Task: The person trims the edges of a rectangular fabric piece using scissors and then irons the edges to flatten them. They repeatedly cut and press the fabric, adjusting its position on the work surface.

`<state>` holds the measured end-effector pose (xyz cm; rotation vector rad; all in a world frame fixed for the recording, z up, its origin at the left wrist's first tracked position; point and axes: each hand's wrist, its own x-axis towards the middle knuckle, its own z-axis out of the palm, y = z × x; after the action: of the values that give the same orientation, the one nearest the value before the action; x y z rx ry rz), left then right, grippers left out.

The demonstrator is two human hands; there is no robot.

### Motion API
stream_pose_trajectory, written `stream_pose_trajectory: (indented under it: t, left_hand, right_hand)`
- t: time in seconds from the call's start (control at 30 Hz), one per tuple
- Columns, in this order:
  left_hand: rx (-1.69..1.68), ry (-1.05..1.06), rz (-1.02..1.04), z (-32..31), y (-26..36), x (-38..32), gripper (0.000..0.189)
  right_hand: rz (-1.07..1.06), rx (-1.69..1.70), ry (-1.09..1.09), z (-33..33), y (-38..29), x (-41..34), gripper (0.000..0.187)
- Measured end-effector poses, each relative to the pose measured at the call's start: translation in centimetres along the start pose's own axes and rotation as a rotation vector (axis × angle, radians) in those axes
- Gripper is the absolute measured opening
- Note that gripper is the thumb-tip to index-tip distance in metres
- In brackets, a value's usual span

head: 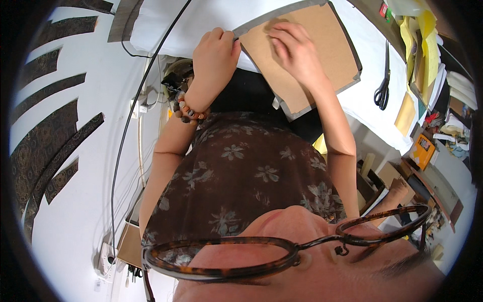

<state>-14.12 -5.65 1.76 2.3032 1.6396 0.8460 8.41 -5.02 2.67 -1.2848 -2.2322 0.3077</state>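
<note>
A tan board (320,45) with a dark grey border (302,114) lies tilted in front of me. Its upper part is on a white-covered table, and its lower corner overhangs my lap. My left hand (216,54), with a bead bracelet at the wrist, is closed at the board's left corner, thumb along the grey edge. Its fingertips are hidden. Over the upper left of the board, my right hand (296,51) has curled fingers and casts a shadow there. Whether anything small is between those fingers is not visible.
Black-handled scissors (382,92) lie on the white table cover (371,79) to the right. Yellow papers (409,109) and boxes crowd the far right. A black cable (130,109) runs down the left, near patterned dark strips (56,85) on the white wall.
</note>
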Motion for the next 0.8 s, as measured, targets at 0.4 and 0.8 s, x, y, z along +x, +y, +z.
stream_pose_trajectory:
  t: [0.4, 0.8]
  left_hand:
    - [0.194, -0.13, 0.142, 1.0, 0.2, 1.3, 0.013]
    - [-0.267, 0.298, -0.023, 3.9, -0.7, -0.9, 0.008]
  right_hand:
    - [-0.144, -0.047, 0.095, 4.0, 0.2, 0.9, 0.02]
    - [-0.124, -0.043, 0.074, 3.6, -0.1, 1.0, 0.027]
